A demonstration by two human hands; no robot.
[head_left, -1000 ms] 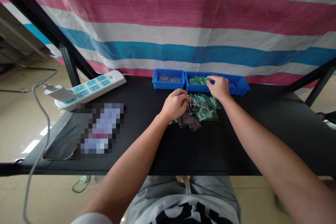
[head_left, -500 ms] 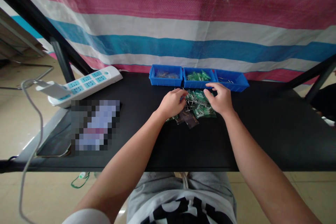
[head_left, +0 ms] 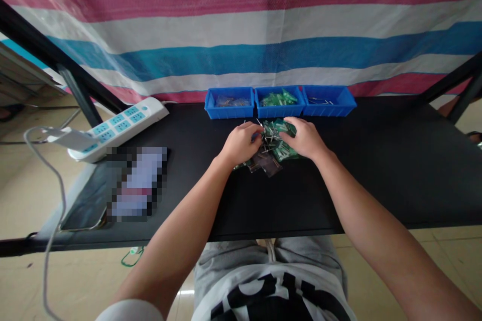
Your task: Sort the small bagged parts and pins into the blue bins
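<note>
A pile of small green packets (head_left: 284, 151), dark packets (head_left: 269, 164) and loose thin metal pins (head_left: 268, 141) lies on the black table. My left hand (head_left: 243, 143) is at the pile's left side, fingers curled in toward the thumb. A bit of blue shows by its fingertips, but what they hold is hidden. On the right, my right hand (head_left: 306, 138) reaches over the green packets, thumb and fingers apart, fingertips touching the pile's upper right. Nothing is visibly gripped in it.
Behind the pile stand three blue bins: one with clear packets (head_left: 230, 115), one with green packets (head_left: 279, 111), one with metal pins (head_left: 331, 110). A white power strip (head_left: 130, 123) with a plugged-in charger, a phone-like slab (head_left: 88, 200) and a blurred-out item (head_left: 137, 183) lie left.
My right hand has moved left and closer in over the pile, its thumb now on the green packets. My left hand keeps its place at the pile. The camera view has shifted slightly.
</note>
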